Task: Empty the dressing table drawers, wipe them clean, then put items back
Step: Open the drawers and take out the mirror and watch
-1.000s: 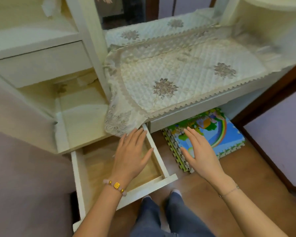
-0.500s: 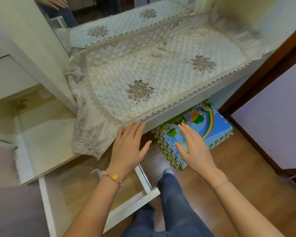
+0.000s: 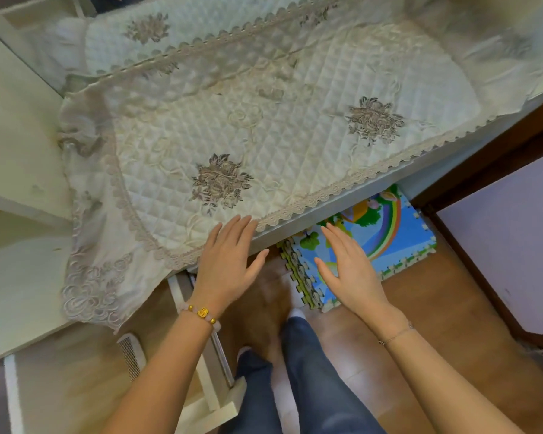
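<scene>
The cream dressing table (image 3: 298,221) carries a quilted lace-edged cloth (image 3: 264,142) with embroidered flowers. Its lower left drawer (image 3: 207,380) stands pulled out, with a pale wooden bottom and a white comb (image 3: 131,355) lying inside. My left hand (image 3: 229,267), fingers straight, hovers at the table's front edge, its fingertips over the cloth's trim. My right hand (image 3: 347,270) is spread flat in the air just below the front edge, above the floor mat. Neither hand holds anything.
A colourful foam puzzle mat (image 3: 367,242) lies on the wooden floor under the table. A mirror (image 3: 176,29) rises behind the cloth. A white side cabinet (image 3: 16,126) stands at the left. My legs in blue trousers (image 3: 295,377) are below, next to the drawer's front.
The view has swung right and closer to the tabletop. My left hand has moved from over the open drawer to the table's front edge. The comb has come into sight.
</scene>
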Motion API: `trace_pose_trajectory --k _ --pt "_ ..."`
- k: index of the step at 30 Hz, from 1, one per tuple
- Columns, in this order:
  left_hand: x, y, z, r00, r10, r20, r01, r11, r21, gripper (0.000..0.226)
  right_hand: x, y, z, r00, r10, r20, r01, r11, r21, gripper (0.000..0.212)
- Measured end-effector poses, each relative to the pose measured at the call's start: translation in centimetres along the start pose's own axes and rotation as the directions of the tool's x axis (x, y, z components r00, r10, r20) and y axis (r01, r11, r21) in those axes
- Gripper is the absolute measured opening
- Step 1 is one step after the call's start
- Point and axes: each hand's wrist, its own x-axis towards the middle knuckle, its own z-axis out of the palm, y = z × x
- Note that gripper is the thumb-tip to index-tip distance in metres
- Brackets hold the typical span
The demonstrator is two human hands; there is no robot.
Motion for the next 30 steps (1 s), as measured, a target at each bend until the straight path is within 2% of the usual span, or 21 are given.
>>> trace_pose_trajectory --k 7,11,12,13,14,16,17,18,20,22,24,27,30 --pt "3.3 -1.3 1.2 0.998 0.062 -0.009 -0.063 0.996 -0.065 0.052 2.4 2.3 2.2 0.997 0.080 0.001 -0.079 0.992 0.103 0.058" --pt "4.3 -2.4 2.0 0.994 0.107 0.033 -0.106 0.993 -0.047 0.057 3.9 2.4 4.5 0.976 0.219 0.009 -0.211 0.924 0.319 0.056" --pt "4.4 -2.6 2.2 0.993 0.117 0.035 -0.115 0.992 -0.045 0.058 4.3 2.5 5.0 0.954 0.300 0.026 -0.282 0.861 0.424 0.054" --pt "4.4 -2.8 2.4 0.991 0.127 0.035 -0.126 0.991 -0.042 0.058 4.9 2.5 5.4 0.916 0.396 0.069 -0.366 0.751 0.550 0.052" --pt "4.4 -3.0 2.5 0.990 0.139 0.035 -0.138 0.990 -0.039 0.058 5.5 2.5 5.7 0.865 0.480 0.149 -0.441 0.585 0.681 0.050" --pt "4.4 -3.4 2.8 0.986 0.164 0.039 -0.163 0.986 -0.034 0.058 6.6 2.7 6.7 0.762 0.531 0.371 -0.510 0.140 0.849 0.048" --pt "4.3 -3.5 2.9 0.984 0.174 0.040 -0.172 0.984 -0.036 0.058 7.1 2.8 7.4 0.729 0.500 0.468 -0.501 -0.077 0.862 0.047" --pt "4.3 -3.6 2.9 0.983 0.180 0.041 -0.178 0.983 -0.040 0.058 7.5 2.8 8.0 0.708 0.461 0.535 -0.477 -0.246 0.843 0.047" --pt "4.2 -3.8 2.8 0.981 0.190 0.043 -0.188 0.981 -0.049 0.059 8.3 2.9 9.4 0.684 0.407 0.606 -0.406 -0.478 0.779 0.050" --pt "4.1 -3.9 2.6 0.979 0.198 0.047 -0.196 0.979 -0.052 0.060 9.1 2.7 10.7 0.677 0.383 0.628 -0.327 -0.608 0.724 0.056" --pt "3.9 -3.9 2.6 0.978 0.202 0.057 -0.199 0.979 -0.048 0.060 9.8 2.2 11.8 0.675 0.382 0.631 -0.263 -0.675 0.690 0.061" --pt "3.4 -3.9 2.7 0.977 0.203 0.064 -0.200 0.979 -0.039 0.060 10.4 1.5 12.8 0.673 0.400 0.622 -0.178 -0.730 0.661 0.065" --pt "3.0 -4.1 2.8 0.976 0.209 0.060 -0.207 0.978 -0.032 0.061 10.5 1.2 13.0 0.674 0.404 0.619 -0.159 -0.739 0.655 0.065"
